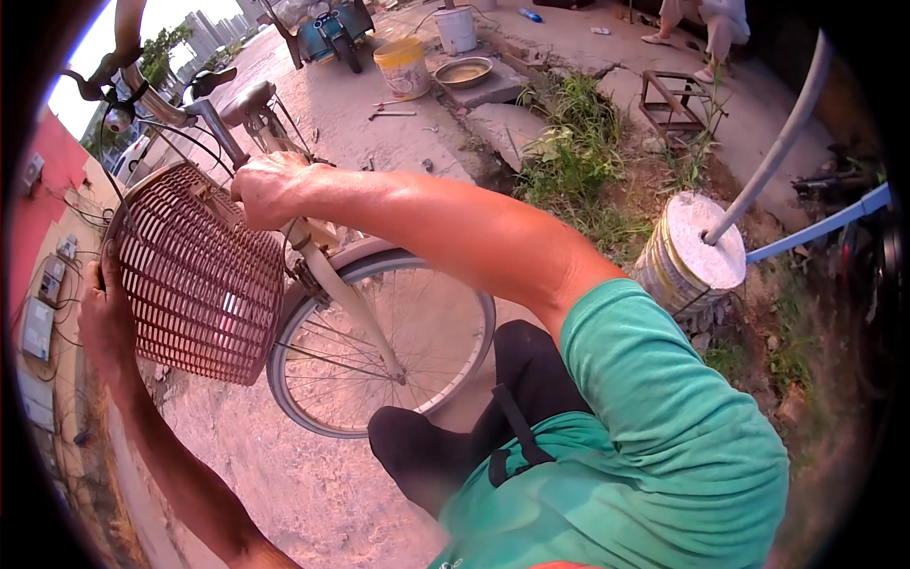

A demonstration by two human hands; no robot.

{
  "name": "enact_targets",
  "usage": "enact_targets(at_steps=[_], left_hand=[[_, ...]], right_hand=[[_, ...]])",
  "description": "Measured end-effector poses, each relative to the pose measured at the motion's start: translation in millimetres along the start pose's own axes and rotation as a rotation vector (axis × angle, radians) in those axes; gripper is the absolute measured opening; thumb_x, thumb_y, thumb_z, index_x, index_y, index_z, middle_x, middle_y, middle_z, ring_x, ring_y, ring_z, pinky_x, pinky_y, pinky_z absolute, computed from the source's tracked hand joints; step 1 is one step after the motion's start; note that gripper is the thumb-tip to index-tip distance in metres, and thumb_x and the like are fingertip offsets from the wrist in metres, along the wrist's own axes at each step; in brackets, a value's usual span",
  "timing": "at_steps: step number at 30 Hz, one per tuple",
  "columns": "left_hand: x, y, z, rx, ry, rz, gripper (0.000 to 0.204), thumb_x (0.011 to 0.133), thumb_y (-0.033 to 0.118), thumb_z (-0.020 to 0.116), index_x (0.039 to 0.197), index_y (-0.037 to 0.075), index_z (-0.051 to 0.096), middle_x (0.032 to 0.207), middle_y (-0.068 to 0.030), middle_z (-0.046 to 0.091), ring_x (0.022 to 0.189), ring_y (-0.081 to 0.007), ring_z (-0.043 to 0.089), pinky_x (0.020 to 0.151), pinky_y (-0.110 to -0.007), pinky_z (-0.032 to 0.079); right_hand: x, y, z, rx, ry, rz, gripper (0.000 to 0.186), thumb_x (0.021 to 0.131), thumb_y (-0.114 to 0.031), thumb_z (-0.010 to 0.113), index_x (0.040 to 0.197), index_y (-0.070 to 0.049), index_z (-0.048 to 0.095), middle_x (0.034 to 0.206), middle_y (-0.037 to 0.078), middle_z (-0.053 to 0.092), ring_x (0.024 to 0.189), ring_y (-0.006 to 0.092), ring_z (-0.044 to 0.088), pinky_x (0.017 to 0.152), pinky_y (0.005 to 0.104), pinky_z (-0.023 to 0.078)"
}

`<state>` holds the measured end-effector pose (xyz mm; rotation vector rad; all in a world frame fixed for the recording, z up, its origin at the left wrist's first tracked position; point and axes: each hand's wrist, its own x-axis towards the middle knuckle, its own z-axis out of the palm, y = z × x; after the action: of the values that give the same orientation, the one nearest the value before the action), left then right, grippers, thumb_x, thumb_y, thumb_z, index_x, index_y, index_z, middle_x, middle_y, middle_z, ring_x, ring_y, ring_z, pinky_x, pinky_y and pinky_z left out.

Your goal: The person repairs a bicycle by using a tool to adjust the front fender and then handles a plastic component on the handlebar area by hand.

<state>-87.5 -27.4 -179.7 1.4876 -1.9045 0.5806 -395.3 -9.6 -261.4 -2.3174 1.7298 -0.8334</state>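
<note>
A brown woven basket (194, 284) hangs on the front of a bicycle, above its front wheel (398, 412). My left hand (106, 318) grips the basket's outer rim at the left, fingers partly hidden behind the weave. My right hand (270, 190) is closed at the basket's back edge, beside the steering stem (220, 135). What those right fingers hold, if anything, is hidden. The pale front fork (351, 303) runs down to the spoked wheel. Handlebar and brake lever (123, 66) show at the upper left, and the saddle (248, 101) is farther back.
A concrete-filled bucket (697, 242) with a grey pole stands at my right. Grass (578, 142) grows beside broken slabs. Farther off are a yellow-white bucket (402, 68), a metal basin (464, 72), a rusty frame (668, 104), a three-wheeler (327, 33) and a seated person (716, 24).
</note>
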Motion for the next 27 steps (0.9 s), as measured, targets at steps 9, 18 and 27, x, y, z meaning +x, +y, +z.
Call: enact_targets(at_steps=[9, 18, 27], left_hand=[[-9, 27, -9, 0.002, 0.083, -0.02, 0.07, 0.103, 0.069, 0.041, 0.111, 0.006, 0.07, 0.094, -0.0248, 0.071, 0.091, -0.0465, 0.068, 0.076, -0.053, 0.049], [-7, 14, -2, -0.064, 0.035, -0.053, 0.063, 0.106, 0.065, 0.038, 0.112, 0.011, 0.069, 0.081, -0.0176, 0.067, 0.081, -0.0379, 0.069, 0.07, -0.049, 0.049], [7, -36, 11, 0.221, 0.059, 0.21, 0.038, 0.111, 0.021, 0.043, 0.147, 0.026, 0.053, 0.098, -0.0099, 0.073, 0.083, -0.0326, 0.071, 0.071, -0.047, 0.054]], right_hand=[[19, 20, 14, 0.048, 0.325, -0.079, 0.03, 0.084, -0.01, 0.062, 0.11, -0.011, 0.077, 0.109, 0.019, 0.074, 0.104, 0.0358, 0.073, 0.093, 0.0471, 0.057], [19, 18, 14, 0.009, 0.399, -0.192, 0.024, 0.085, -0.017, 0.065, 0.104, -0.011, 0.078, 0.109, 0.015, 0.074, 0.106, 0.0324, 0.072, 0.095, 0.0456, 0.057], [-10, 33, -7, -0.114, 0.518, -0.218, 0.028, 0.088, -0.028, 0.067, 0.108, -0.012, 0.077, 0.108, 0.011, 0.071, 0.104, 0.0324, 0.071, 0.09, 0.0456, 0.058]])
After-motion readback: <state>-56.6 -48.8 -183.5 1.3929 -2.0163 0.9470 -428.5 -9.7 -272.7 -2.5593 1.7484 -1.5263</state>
